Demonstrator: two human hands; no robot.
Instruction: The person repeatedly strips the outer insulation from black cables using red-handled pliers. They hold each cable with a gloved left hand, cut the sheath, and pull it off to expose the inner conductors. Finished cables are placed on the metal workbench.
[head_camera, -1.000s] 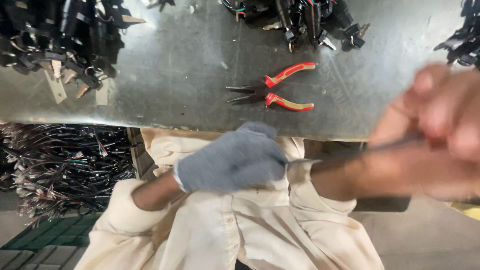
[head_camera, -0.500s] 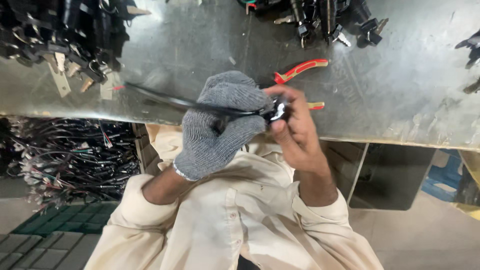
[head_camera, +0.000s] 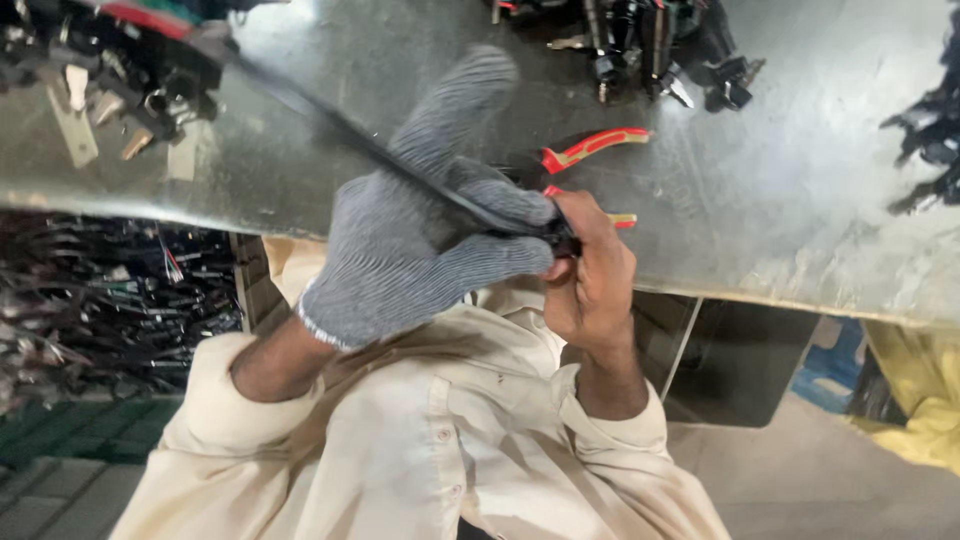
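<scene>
Nearest you, your left hand in its grey knit glove is closed around a black cable, which runs from the fist up toward ten o'clock across the metal table. Your bare right hand, at three o'clock of the glove, is pinched shut on the cable's end where a small black fitting shows (too small to tell its kind). You seem to be working that end, seating or twisting something onto it; the next move calls for a steady hold with the glove while your right fingers finish. Just beyond, at one o'clock, red-handled pliers lie untouched. Farther off, heaps of black connectors line the table's far edge.
</scene>
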